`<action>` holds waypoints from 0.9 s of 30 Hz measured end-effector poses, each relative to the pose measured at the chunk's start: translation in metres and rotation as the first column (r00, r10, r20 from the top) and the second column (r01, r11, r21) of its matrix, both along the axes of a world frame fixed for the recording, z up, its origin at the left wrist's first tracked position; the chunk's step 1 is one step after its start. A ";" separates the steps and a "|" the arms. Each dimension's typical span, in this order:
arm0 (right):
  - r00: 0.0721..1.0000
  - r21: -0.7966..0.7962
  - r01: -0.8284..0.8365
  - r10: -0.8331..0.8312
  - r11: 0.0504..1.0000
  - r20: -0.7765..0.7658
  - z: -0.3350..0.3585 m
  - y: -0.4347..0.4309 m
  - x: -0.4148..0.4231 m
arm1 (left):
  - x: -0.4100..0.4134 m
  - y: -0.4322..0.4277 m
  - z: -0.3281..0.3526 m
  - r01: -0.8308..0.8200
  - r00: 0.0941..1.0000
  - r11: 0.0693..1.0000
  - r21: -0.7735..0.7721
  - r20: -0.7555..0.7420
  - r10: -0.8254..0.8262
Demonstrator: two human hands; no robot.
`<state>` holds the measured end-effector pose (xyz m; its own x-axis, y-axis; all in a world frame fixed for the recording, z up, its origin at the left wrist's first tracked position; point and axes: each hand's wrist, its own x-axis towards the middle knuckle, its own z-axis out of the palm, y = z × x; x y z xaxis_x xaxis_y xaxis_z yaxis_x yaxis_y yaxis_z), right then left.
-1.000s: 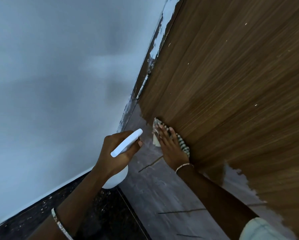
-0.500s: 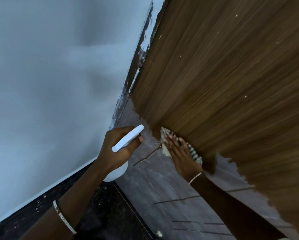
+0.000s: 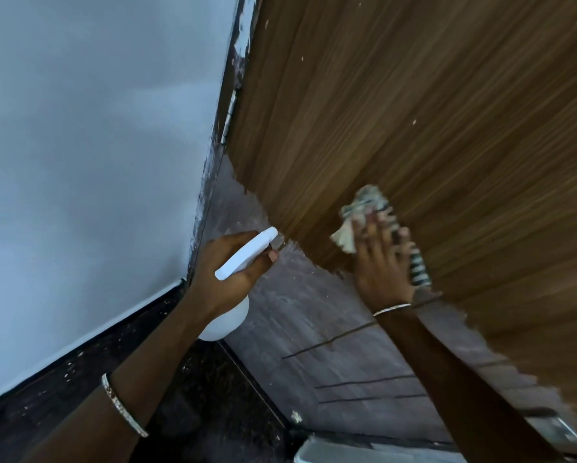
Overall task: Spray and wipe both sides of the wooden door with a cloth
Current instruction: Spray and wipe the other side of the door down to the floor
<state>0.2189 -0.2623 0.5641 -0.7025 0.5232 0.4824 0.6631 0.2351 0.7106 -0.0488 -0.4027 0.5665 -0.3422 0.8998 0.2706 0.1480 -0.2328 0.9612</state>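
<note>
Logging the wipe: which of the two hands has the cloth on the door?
The right hand, fingers spread flat, presses the striped cloth against the wooden door; the left hand only grips the white spray bottle.

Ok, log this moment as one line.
step: wipe | right hand: presses cloth flat on door | left hand: grips spray bottle

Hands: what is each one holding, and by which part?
The left hand grips the spray bottle round its neck, below the trigger head. The right hand presses the cloth flat against the door.
</note>
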 end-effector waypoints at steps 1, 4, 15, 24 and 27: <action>0.991 -0.076 -0.036 0.046 0.996 0.129 -0.029 -0.003 0.007 | 0.005 -0.003 0.000 -0.002 1.000 1.000 0.008 0.007 0.002; 0.938 -0.262 -0.027 0.115 0.965 0.327 -0.082 -0.013 0.029 | 0.018 -0.015 0.000 0.014 1.000 1.000 0.027 0.018 -0.015; 0.982 0.058 0.073 -0.062 0.996 -0.176 0.064 -0.040 0.077 | 0.045 -0.043 -0.001 -0.017 1.000 1.000 0.015 0.005 0.017; 0.918 -0.241 -0.027 0.119 0.970 0.378 -0.074 -0.038 0.079 | 0.077 -0.050 0.001 0.001 1.000 1.000 0.025 -0.012 -0.001; 0.932 -0.248 -0.020 0.108 0.969 0.347 -0.061 -0.043 0.084 | 0.084 -0.057 0.002 0.017 1.000 1.000 0.026 0.005 -0.017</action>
